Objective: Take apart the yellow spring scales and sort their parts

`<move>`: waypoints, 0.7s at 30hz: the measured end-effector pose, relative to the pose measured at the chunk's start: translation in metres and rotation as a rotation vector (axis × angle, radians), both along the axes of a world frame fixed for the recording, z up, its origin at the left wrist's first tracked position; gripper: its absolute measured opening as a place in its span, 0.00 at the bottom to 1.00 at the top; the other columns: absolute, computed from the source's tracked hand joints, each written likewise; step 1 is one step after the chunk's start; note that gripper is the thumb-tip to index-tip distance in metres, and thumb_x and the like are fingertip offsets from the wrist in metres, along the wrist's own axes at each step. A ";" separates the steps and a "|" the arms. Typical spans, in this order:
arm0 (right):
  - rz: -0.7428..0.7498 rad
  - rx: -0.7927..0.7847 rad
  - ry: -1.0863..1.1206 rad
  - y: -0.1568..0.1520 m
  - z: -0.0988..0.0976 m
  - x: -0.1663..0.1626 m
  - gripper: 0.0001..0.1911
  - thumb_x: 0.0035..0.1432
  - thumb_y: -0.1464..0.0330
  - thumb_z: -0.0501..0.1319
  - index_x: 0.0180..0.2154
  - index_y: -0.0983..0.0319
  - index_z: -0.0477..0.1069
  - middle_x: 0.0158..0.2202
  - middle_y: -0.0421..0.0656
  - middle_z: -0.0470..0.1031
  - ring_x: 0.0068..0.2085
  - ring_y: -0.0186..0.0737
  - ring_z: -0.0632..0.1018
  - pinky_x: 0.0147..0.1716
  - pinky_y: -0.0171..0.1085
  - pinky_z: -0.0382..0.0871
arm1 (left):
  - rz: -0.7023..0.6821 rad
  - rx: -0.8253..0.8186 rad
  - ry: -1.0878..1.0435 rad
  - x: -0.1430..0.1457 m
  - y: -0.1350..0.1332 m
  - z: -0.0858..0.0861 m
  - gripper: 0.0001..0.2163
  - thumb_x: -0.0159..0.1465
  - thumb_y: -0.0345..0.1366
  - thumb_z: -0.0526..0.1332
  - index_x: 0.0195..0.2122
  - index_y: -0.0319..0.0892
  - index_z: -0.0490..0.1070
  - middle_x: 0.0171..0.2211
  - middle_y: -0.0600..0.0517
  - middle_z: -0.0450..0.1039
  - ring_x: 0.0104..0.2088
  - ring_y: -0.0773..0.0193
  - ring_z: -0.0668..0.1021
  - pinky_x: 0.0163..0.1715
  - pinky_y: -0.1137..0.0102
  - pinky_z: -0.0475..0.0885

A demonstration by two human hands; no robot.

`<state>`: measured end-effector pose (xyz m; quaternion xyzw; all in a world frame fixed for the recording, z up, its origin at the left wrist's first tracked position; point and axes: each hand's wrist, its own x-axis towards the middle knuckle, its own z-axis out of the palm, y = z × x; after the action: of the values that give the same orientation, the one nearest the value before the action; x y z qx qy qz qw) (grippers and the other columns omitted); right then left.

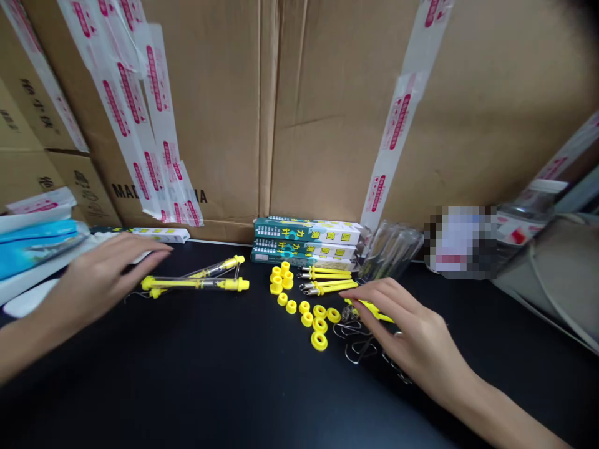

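My left hand (100,271) is just left of two assembled spring scales (199,284), clear tubes with yellow ends that lie crossed. Its fingers are stretched out, thumb apart, holding nothing I can see. Over the loose parts on the right, my right hand (414,327) has thumb and forefinger close together in a pinch. Yellow parts (381,313) show between and behind those fingers; what the tips grip is too small to make out. Wire hooks (358,349) lie under this hand. Left of it are yellow rods with springs (330,274), yellow rings (319,325) and yellow caps (277,285).
Stacked green-and-white boxes (306,240) stand at the back against a large taped carton (322,125). Clear tubes (388,249) lie to their right. A plastic bottle (526,218) stands far right, and a blue packet (40,246) lies far left on the black table (210,386).
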<state>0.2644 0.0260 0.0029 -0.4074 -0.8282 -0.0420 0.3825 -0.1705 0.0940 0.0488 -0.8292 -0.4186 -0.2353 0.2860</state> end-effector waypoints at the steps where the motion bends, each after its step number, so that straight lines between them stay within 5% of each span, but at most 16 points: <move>1: 0.022 0.010 0.033 -0.005 -0.001 -0.005 0.11 0.67 0.78 0.58 0.48 0.61 0.72 0.41 0.45 0.76 0.43 0.42 0.75 0.43 0.40 0.71 | -0.093 -0.034 0.058 0.009 -0.002 -0.004 0.22 0.75 0.48 0.46 0.50 0.37 0.73 0.48 0.43 0.78 0.50 0.51 0.77 0.52 0.54 0.71; 6: 0.149 0.071 0.077 -0.040 -0.001 -0.036 0.16 0.63 0.83 0.57 0.48 0.63 0.73 0.40 0.45 0.79 0.43 0.43 0.74 0.46 0.40 0.69 | -0.133 -0.031 0.251 0.045 0.001 -0.027 0.24 0.73 0.50 0.51 0.61 0.40 0.68 0.65 0.38 0.64 0.62 0.40 0.67 0.54 0.45 0.66; 10: 0.196 0.060 0.030 -0.054 0.002 -0.048 0.15 0.63 0.82 0.58 0.47 0.63 0.75 0.39 0.44 0.80 0.42 0.44 0.75 0.44 0.40 0.70 | -0.173 -0.021 0.247 0.050 0.004 -0.035 0.14 0.74 0.40 0.53 0.54 0.42 0.74 0.59 0.43 0.72 0.61 0.42 0.70 0.51 0.49 0.68; 15: 0.205 0.025 0.127 -0.049 0.001 -0.051 0.17 0.64 0.83 0.56 0.51 0.63 0.70 0.40 0.44 0.79 0.42 0.41 0.76 0.44 0.39 0.70 | -0.185 0.099 0.215 0.062 -0.020 -0.026 0.11 0.73 0.30 0.53 0.50 0.39 0.74 0.41 0.46 0.81 0.39 0.54 0.81 0.38 0.62 0.74; 18: 0.099 0.015 0.071 -0.047 -0.001 -0.055 0.09 0.70 0.69 0.57 0.51 0.62 0.68 0.39 0.44 0.78 0.40 0.43 0.77 0.42 0.41 0.69 | -0.273 0.160 0.218 0.083 -0.050 -0.022 0.10 0.74 0.34 0.55 0.51 0.40 0.72 0.29 0.55 0.79 0.21 0.65 0.78 0.22 0.70 0.68; 21: 0.011 0.037 0.003 -0.047 0.000 -0.057 0.17 0.71 0.55 0.53 0.46 0.62 0.67 0.33 0.44 0.76 0.33 0.43 0.75 0.35 0.41 0.68 | -0.366 0.104 0.241 0.108 -0.078 -0.021 0.12 0.74 0.33 0.52 0.53 0.39 0.71 0.22 0.58 0.72 0.16 0.67 0.74 0.17 0.69 0.64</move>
<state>0.2070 -0.0213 0.0031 -0.3956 -0.8290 -0.0548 0.3915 -0.0628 0.0158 0.0281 -0.8976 -0.2111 -0.2040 0.3289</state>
